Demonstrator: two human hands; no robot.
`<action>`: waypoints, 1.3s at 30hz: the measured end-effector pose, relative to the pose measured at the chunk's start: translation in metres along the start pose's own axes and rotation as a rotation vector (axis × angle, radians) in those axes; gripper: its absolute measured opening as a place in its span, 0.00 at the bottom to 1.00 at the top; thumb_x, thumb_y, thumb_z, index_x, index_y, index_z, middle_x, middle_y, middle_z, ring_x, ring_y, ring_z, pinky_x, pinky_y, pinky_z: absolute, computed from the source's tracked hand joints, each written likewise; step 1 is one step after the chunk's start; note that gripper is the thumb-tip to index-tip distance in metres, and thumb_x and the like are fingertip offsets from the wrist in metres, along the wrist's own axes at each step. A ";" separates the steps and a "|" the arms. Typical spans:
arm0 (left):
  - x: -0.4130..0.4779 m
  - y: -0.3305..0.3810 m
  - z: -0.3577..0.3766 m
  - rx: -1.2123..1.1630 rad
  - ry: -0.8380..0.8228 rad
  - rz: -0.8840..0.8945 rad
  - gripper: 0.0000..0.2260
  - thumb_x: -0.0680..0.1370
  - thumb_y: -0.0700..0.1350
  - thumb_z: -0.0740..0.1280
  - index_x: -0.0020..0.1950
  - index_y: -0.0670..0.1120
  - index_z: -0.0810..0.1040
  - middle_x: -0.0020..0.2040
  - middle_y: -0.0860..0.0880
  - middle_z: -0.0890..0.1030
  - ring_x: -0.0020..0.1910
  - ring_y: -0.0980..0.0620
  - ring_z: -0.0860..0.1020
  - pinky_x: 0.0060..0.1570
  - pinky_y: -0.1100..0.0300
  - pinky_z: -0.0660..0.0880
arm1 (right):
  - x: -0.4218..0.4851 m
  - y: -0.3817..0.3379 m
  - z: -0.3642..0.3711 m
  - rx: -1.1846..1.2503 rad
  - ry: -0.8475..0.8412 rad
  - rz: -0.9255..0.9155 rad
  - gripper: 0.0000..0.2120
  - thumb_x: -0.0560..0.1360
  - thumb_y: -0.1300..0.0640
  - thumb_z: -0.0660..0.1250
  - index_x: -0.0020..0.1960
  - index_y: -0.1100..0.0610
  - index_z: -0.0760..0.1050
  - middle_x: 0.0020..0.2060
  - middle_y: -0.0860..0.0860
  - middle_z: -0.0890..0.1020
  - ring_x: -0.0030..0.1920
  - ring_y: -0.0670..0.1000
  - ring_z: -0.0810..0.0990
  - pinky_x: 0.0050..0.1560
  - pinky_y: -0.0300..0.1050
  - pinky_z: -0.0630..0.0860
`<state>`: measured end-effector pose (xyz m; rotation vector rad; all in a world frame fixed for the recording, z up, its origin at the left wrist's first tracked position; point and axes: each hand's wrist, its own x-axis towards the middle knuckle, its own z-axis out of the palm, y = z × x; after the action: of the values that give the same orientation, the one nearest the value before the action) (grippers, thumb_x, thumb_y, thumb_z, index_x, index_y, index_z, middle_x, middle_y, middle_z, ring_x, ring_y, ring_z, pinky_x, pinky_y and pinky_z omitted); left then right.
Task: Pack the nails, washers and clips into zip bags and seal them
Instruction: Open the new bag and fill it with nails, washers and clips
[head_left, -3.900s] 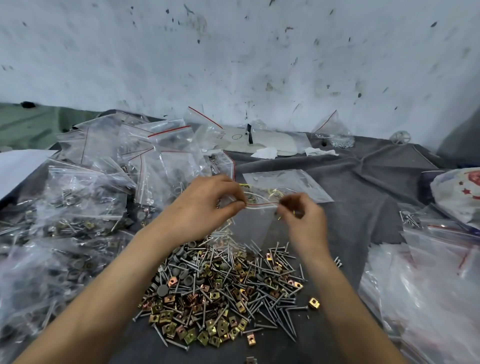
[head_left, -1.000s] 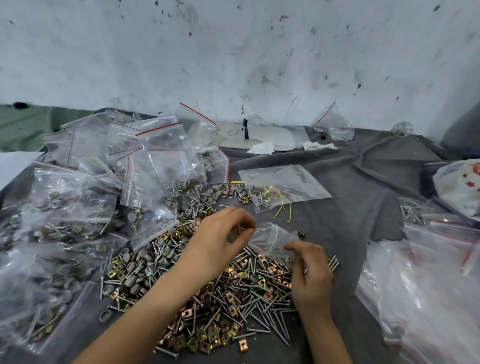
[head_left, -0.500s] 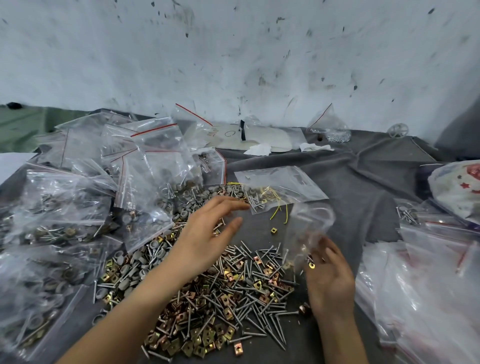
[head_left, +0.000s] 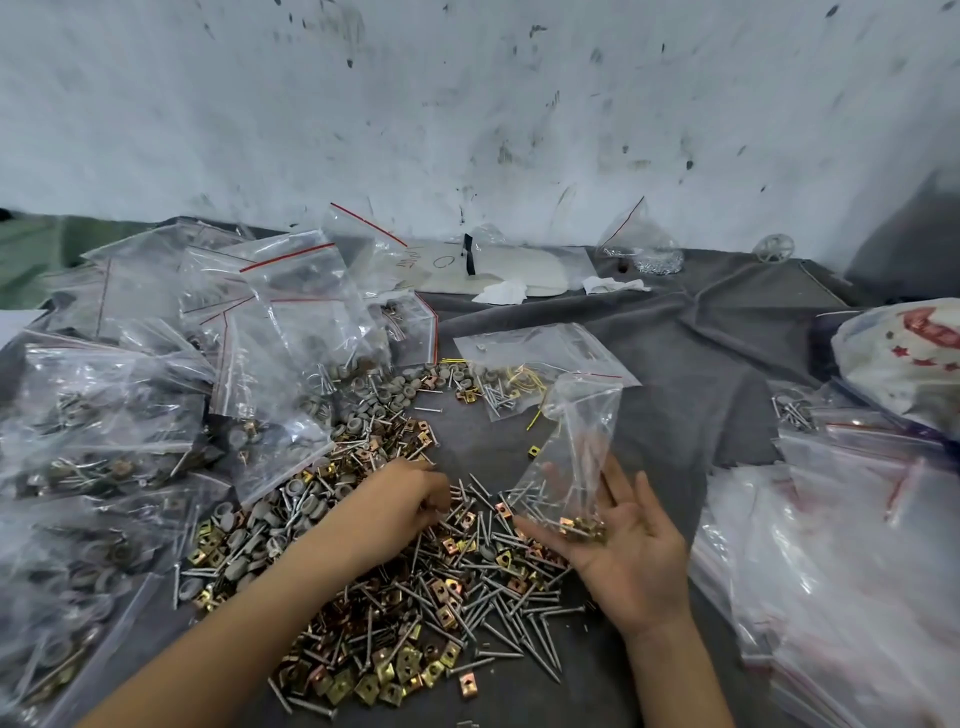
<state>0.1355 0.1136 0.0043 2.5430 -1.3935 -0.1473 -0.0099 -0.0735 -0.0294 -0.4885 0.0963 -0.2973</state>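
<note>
A loose pile of nails (head_left: 498, 618), brass clips (head_left: 387, 670) and grey washers (head_left: 260, 535) lies on the grey cloth (head_left: 701, 364) in front of me. My left hand (head_left: 400, 499) reaches into the top of the pile, its fingers curled down around some nails. My right hand (head_left: 628, 556) is palm up with straight fingers, just right of the pile. An upright clear zip bag (head_left: 576, 452), its mouth open, rests on that palm. Several nails and clips sit in its bottom.
Filled zip bags (head_left: 104, 415) are heaped on the left. A stack of empty zip bags (head_left: 831, 571) lies on the right. A flat bag with nails and yellow wire (head_left: 530, 358) lies behind the pile. A white printed plastic bag (head_left: 904, 353) sits far right.
My left hand has dropped from above the pile into the nails. My right hand has turned palm up under the bag, which now stands higher and further right.
</note>
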 end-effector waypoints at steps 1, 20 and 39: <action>0.000 -0.001 -0.001 -0.019 0.004 0.006 0.05 0.77 0.42 0.68 0.51 0.48 0.80 0.49 0.54 0.79 0.48 0.57 0.74 0.53 0.65 0.71 | 0.000 0.000 0.000 -0.004 -0.011 0.010 0.23 0.78 0.47 0.56 0.66 0.58 0.74 0.69 0.52 0.72 0.66 0.62 0.73 0.54 0.76 0.67; 0.024 0.041 -0.071 -0.941 0.725 -0.062 0.15 0.72 0.35 0.72 0.50 0.55 0.79 0.47 0.53 0.82 0.38 0.60 0.79 0.44 0.67 0.76 | -0.010 0.004 0.009 -0.158 -0.252 0.453 0.36 0.70 0.38 0.69 0.69 0.60 0.70 0.70 0.63 0.67 0.66 0.71 0.68 0.54 0.78 0.68; 0.015 0.022 -0.042 -0.725 0.496 -0.143 0.12 0.79 0.34 0.63 0.55 0.48 0.79 0.53 0.53 0.82 0.48 0.57 0.80 0.52 0.65 0.75 | -0.008 0.005 -0.007 -0.109 -0.267 0.398 0.34 0.75 0.40 0.64 0.73 0.59 0.62 0.75 0.60 0.59 0.69 0.71 0.63 0.59 0.81 0.57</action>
<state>0.1339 0.0959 0.0515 1.8877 -0.7757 -0.0285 -0.0170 -0.0702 -0.0380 -0.6007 -0.0516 0.1650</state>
